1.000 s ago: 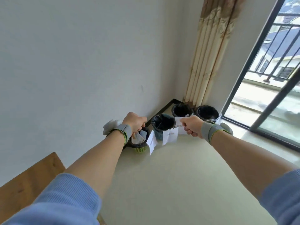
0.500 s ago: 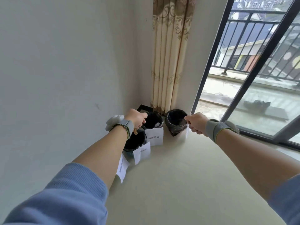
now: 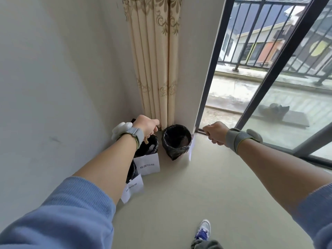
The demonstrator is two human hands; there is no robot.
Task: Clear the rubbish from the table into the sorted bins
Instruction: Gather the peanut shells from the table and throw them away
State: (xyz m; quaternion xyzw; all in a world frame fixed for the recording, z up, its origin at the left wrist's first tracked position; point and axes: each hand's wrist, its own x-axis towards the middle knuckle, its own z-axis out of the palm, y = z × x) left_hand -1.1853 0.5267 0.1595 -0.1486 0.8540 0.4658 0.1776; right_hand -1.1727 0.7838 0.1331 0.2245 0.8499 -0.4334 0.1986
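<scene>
Head: curled hands (image 3: 146, 125) (image 3: 214, 132), rubbish (image 3: 147, 139) in left

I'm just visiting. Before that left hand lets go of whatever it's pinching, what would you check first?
1. The left hand grips the tan piece: ok.
2. The piece hangs over the bin: ok, as far as this view shows.
3. The bin is lined and open: ok.
4. The label suits this piece: cannot tell, print too blurred.
5. The right hand holds anything: cannot tell, fingers curled, palm hidden.
</scene>
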